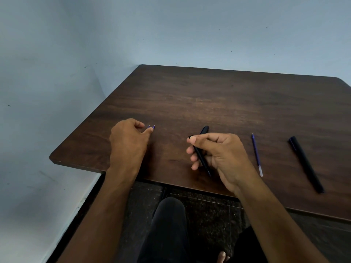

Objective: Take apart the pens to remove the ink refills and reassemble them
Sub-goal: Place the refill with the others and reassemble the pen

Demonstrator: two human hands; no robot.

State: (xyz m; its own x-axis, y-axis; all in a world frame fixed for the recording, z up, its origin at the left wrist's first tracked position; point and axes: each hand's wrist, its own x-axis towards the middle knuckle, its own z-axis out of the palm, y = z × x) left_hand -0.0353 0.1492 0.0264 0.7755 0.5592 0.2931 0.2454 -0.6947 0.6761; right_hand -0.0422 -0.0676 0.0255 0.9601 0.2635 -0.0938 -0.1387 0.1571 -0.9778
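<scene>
Right hand: its grip is wrapped round a black pen held just above the near part of the tabletop, thumb on the upper end, writing tip pointing down toward the near edge.
Left hand: fingers curled, thumb and fingers pinching what look like two refill tips (only the blue points show; the rest is hidden under the hand).
Loose refill: a blue one lying flat, just right of the right hand.
Second pen: black, lying near the right side, well apart from both hands.
Small black piece: just beyond the right hand's fingers; I cannot tell whether it is a cap or a barrel part.
Step in hand: likely seating or freeing a refill in the held pen.
How to do it well: steady the barrel with the fingers, keep the refill in line with the bore, and push or twist gently so the thin tube does not bend.
</scene>
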